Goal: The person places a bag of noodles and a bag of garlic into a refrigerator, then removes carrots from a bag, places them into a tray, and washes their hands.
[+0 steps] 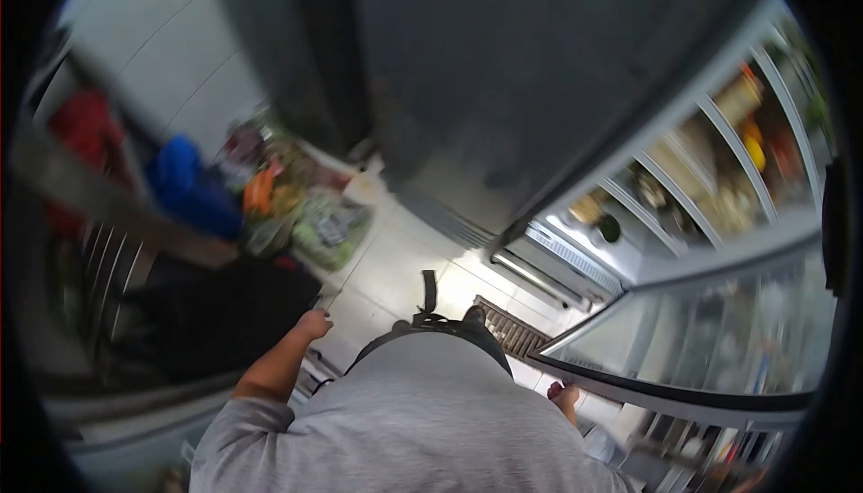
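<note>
My left hand [315, 324] is closed at the front corner of a large black thing [225, 313], perhaps a bag or cloth. Whether its fingers grip that corner is too small to make out. Low on the right, my right hand [566, 398] has its fingers curled around a small dark red thing [555, 390], whose kind does not show. Just beyond that hand is the lower edge of an open glass fridge door [692, 336]. Behind the door, the fridge shelves [661, 196] hold food, including something yellow [754, 148].
Packed vegetables [333, 223] lie on the pale tiled floor [382, 291], with orange ones [261, 192] beside a blue bag [193, 183]. A tall dark grey cabinet [503, 88] stands ahead. A floor drain grate [508, 327] lies by my foot. Metal racks [701, 439] are at lower right.
</note>
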A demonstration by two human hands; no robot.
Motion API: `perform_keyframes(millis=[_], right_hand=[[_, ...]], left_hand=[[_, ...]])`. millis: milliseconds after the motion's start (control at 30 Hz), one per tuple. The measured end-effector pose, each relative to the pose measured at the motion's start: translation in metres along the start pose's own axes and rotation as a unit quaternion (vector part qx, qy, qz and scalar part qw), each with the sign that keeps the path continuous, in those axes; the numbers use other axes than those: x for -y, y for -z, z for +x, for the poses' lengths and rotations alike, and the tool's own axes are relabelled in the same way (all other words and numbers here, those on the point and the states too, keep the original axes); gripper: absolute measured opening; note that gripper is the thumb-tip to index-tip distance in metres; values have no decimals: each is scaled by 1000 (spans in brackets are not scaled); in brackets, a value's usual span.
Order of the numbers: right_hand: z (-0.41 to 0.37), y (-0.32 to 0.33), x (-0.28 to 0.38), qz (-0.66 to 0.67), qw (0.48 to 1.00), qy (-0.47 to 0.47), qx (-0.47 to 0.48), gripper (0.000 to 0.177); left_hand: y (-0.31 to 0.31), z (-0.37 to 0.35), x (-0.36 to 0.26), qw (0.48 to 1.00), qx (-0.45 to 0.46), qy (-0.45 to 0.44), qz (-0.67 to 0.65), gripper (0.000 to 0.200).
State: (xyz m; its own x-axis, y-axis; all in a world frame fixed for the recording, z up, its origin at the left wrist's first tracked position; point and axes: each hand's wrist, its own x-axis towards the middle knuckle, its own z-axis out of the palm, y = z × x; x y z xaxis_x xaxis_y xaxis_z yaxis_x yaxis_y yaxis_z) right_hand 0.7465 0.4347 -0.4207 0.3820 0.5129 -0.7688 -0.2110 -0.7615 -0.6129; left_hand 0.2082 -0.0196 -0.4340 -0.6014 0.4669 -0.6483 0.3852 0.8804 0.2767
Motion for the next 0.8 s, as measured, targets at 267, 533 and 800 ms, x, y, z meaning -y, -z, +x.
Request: perform_keyframes(millis=[267,533,800], right_hand=[[-31,-174,34,-353,888,226,190,38],[-71,-338,63,-369,851,316,198,81],[-7,-509,-13,-533,803,1,267,83]], left_hand=[[-75,-33,30,986,122,88,-77,49],[-29,19,37,974,87,137,-157,48],[70,146,42,971,71,134,-185,45]])
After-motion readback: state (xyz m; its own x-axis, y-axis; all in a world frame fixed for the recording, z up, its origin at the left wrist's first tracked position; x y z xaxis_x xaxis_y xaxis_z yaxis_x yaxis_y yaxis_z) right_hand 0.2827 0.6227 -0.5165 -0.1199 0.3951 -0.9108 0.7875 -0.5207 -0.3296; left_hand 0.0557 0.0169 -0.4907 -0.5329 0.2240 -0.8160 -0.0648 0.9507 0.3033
